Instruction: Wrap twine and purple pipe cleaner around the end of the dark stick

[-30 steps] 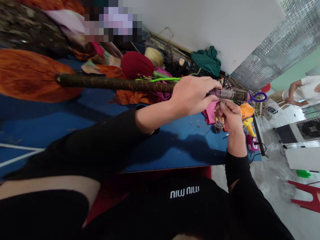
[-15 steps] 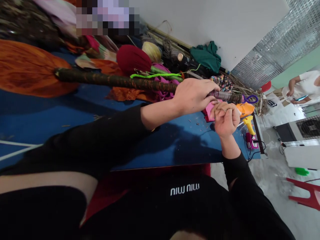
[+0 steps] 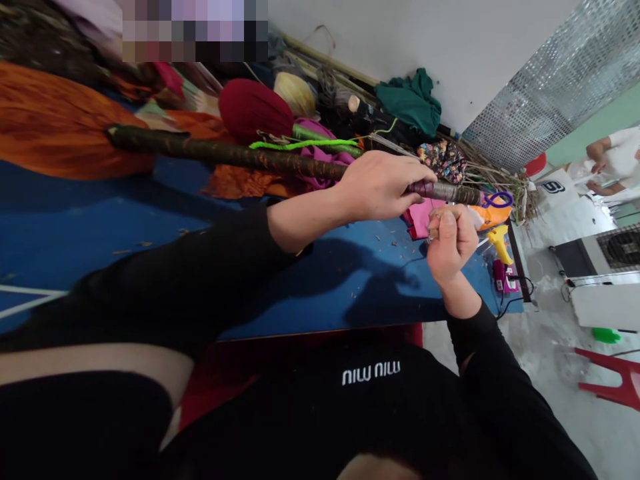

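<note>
My left hand (image 3: 383, 187) is wrapped round a long dark wooden stick (image 3: 225, 153) near its right end. At the far left the stick meets a bulging orange cloth bundle (image 3: 55, 127). Grey and purple wrapping (image 3: 440, 192) covers the stick just beyond my left fingers, and a purple loop (image 3: 499, 200) sticks out at the tip. Below the wrapping, my right hand (image 3: 453, 240) is closed in a fist, thumb on top; what lies inside it is hidden. Behind the right fist lies pink cloth (image 3: 419, 217).
A yellow glue gun (image 3: 500, 243) and a purple-pink box with a cable (image 3: 504, 277) lie on the blue table (image 3: 310, 300) at the right. Crimson bundle (image 3: 255, 110), green cloth (image 3: 413, 100) and dry stalks crowd the back. A person in white (image 3: 617, 163) stands far right; a red stool (image 3: 615, 380) is below.
My right hand has turned and closed more fully into a fist, slightly lower and farther from the stick. My left hand keeps its grip; the view has shifted a little.
</note>
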Demonstrator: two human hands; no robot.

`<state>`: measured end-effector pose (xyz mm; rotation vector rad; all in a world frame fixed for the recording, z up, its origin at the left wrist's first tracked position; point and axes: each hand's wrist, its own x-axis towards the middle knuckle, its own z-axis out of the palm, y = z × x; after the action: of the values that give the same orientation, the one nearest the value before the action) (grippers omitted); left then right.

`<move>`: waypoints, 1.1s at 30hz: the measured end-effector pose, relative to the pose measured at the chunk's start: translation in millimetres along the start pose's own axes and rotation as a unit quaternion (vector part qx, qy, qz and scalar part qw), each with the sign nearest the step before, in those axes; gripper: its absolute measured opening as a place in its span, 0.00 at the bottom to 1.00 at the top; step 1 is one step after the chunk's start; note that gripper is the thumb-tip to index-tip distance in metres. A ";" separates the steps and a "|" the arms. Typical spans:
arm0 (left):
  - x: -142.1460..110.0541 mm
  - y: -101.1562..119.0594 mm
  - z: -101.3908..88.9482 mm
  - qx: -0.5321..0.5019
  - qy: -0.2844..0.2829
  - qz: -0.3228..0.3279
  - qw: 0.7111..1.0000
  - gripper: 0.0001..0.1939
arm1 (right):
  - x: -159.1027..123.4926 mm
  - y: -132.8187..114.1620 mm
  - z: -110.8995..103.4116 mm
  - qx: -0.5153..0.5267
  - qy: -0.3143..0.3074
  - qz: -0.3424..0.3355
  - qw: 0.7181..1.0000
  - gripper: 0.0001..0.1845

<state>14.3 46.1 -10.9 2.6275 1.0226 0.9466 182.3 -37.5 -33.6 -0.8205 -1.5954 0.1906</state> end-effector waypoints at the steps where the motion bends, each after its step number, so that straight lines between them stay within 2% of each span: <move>1: -0.4 0.3 -0.3 0.006 -0.001 0.003 1.000 0.22 | -0.3 -0.1 0.1 -0.011 -0.014 -0.022 1.000 0.17; 4: -1.9 3.7 0.5 0.041 -0.002 -0.003 0.999 0.23 | 0.1 -2.6 0.7 -0.045 -0.072 -0.100 0.991 0.15; 7: -2.9 6.7 4.4 0.070 0.004 -0.004 0.998 0.23 | 1.9 -6.9 0.6 -0.079 -0.108 -0.150 0.980 0.14; 11: -2.5 6.2 11.4 0.086 0.011 0.000 0.996 0.23 | 2.8 -11.8 0.4 -0.097 -0.120 -0.158 0.975 0.13; 16: -2.3 3.7 17.1 0.075 -0.016 -0.020 0.997 0.20 | 0.7 -10.2 3.6 -0.092 -0.116 -0.158 0.976 0.14; 20: -3.6 1.3 18.5 0.070 -0.006 -0.008 0.998 0.23 | 4.3 -3.9 1.6 -0.058 -0.091 -0.129 0.986 0.14; 24: -3.3 4.6 16.6 0.059 -0.011 -0.018 0.998 0.24 | 18.7 -0.6 -13.9 -0.041 -0.067 -0.128 0.989 0.17; 29: -1.5 16.8 11.3 0.075 -0.067 -0.106 0.989 0.25 | 36.3 3.0 -39.3 -0.030 -0.116 -0.049 0.992 0.17; 33: -2.7 20.7 9.9 0.070 -0.084 -0.105 0.989 0.22 | 42.9 12.8 -45.8 0.049 -0.128 -0.005 0.991 0.18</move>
<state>30.3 29.5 -12.5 2.5873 1.3319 0.6187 230.4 -17.5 3.6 -0.7343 -1.8146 0.3773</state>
